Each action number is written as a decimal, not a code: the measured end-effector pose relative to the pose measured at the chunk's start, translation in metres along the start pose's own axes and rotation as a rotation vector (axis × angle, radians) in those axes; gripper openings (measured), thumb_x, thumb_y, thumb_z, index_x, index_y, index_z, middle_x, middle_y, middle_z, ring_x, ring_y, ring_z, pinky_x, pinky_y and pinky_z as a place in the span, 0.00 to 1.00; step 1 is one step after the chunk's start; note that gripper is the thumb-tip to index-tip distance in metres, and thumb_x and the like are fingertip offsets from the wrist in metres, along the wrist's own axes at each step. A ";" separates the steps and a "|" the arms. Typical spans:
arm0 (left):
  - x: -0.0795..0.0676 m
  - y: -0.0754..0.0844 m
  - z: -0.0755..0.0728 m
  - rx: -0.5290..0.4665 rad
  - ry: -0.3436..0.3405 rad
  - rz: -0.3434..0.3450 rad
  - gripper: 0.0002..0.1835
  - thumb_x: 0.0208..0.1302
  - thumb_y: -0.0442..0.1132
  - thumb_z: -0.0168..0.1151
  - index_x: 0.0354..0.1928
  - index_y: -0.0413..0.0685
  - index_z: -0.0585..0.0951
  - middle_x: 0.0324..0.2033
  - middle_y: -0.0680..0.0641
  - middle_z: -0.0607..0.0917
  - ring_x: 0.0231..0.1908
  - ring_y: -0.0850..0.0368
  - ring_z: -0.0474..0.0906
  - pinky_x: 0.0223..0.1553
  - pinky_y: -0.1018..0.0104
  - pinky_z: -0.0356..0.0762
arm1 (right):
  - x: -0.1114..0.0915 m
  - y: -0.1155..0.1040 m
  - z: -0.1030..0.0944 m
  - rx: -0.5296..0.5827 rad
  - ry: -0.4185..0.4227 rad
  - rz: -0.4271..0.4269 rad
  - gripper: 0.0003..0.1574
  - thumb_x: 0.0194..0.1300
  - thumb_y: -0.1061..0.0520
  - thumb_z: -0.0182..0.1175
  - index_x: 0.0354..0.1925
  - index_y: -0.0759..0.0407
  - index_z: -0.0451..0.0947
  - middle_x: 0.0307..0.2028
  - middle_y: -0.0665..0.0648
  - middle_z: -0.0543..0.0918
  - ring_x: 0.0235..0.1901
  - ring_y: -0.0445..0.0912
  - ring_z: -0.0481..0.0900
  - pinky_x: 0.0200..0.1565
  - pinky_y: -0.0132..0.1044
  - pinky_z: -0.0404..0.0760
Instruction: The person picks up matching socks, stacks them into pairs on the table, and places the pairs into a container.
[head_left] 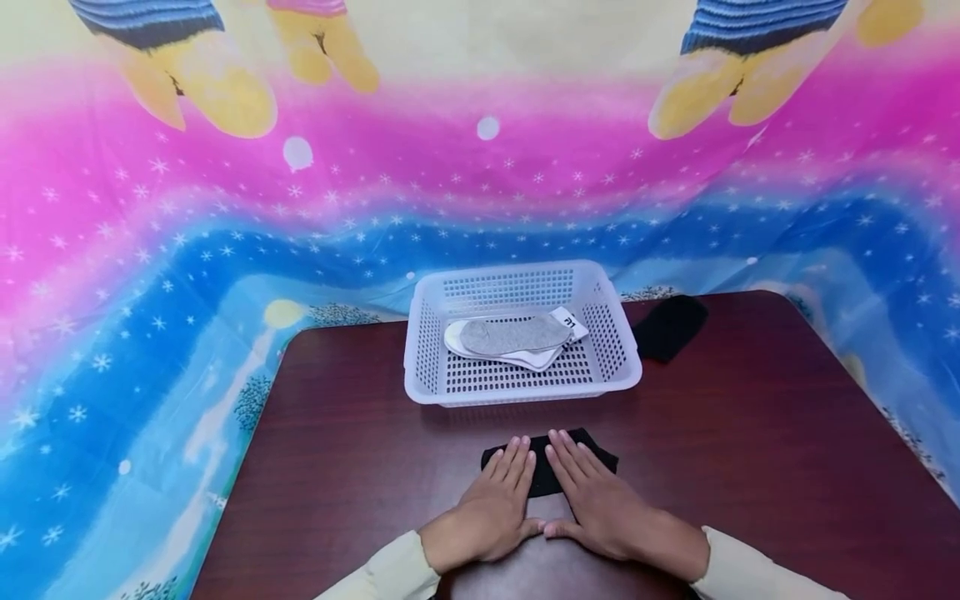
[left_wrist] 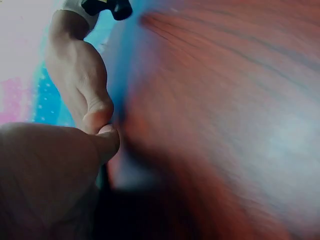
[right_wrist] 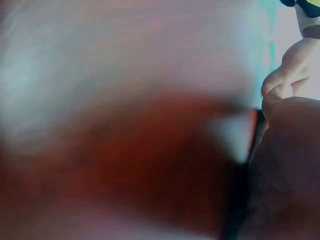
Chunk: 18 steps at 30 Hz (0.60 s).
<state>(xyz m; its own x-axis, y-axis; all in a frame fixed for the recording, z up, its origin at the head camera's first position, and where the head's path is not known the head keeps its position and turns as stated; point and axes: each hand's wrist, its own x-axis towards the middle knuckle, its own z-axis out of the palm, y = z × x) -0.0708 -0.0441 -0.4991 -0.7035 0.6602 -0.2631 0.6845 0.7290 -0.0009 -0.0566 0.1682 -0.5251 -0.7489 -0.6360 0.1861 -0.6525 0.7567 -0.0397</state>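
A black sock [head_left: 546, 477] lies flat on the table in front of the basket in the head view. My left hand [head_left: 495, 504] rests on its left part with straight fingers. On its right part lies my right hand [head_left: 600, 500], fingers straight as well. The two thumbs meet tip to tip near the table's front. In the left wrist view my left hand [left_wrist: 45, 170] is at the lower left, its thumb against the other hand's thumb. The right wrist view has my right hand [right_wrist: 287, 165] at the right edge beside a dark strip of the sock.
Behind the hands stands a white plastic basket [head_left: 525, 393] holding a grey sock [head_left: 517, 335] on top of white socks [head_left: 536, 360]. Another black sock [head_left: 670, 327] lies right of the basket. A patterned cloth [head_left: 480, 167] hangs around the brown table [head_left: 337, 458].
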 end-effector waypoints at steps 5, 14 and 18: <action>-0.003 -0.007 0.016 0.001 0.035 0.009 0.46 0.68 0.70 0.30 0.76 0.44 0.43 0.76 0.42 0.37 0.75 0.48 0.32 0.74 0.54 0.42 | -0.003 0.006 0.011 0.002 -0.029 -0.002 0.61 0.61 0.22 0.44 0.72 0.66 0.53 0.74 0.65 0.51 0.73 0.59 0.50 0.74 0.43 0.39; -0.005 -0.013 0.028 0.011 0.083 0.005 0.48 0.67 0.72 0.26 0.76 0.45 0.40 0.76 0.42 0.35 0.75 0.48 0.29 0.74 0.54 0.42 | -0.020 0.021 -0.002 -0.035 0.051 -0.024 0.60 0.59 0.26 0.52 0.70 0.69 0.56 0.72 0.67 0.56 0.72 0.59 0.54 0.74 0.40 0.39; -0.004 -0.012 0.019 0.005 0.065 -0.001 0.47 0.67 0.71 0.28 0.76 0.44 0.43 0.76 0.41 0.38 0.75 0.47 0.32 0.74 0.53 0.43 | -0.025 0.024 -0.012 -0.013 0.035 0.005 0.58 0.60 0.27 0.54 0.69 0.70 0.59 0.71 0.69 0.57 0.71 0.60 0.55 0.74 0.37 0.33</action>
<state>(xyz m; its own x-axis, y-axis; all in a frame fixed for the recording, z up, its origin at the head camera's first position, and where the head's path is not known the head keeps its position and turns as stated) -0.0725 -0.0595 -0.5160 -0.7149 0.6700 -0.1999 0.6846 0.7289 -0.0056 -0.0516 0.2040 -0.5190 -0.7474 -0.6270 0.2198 -0.6472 0.7618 -0.0276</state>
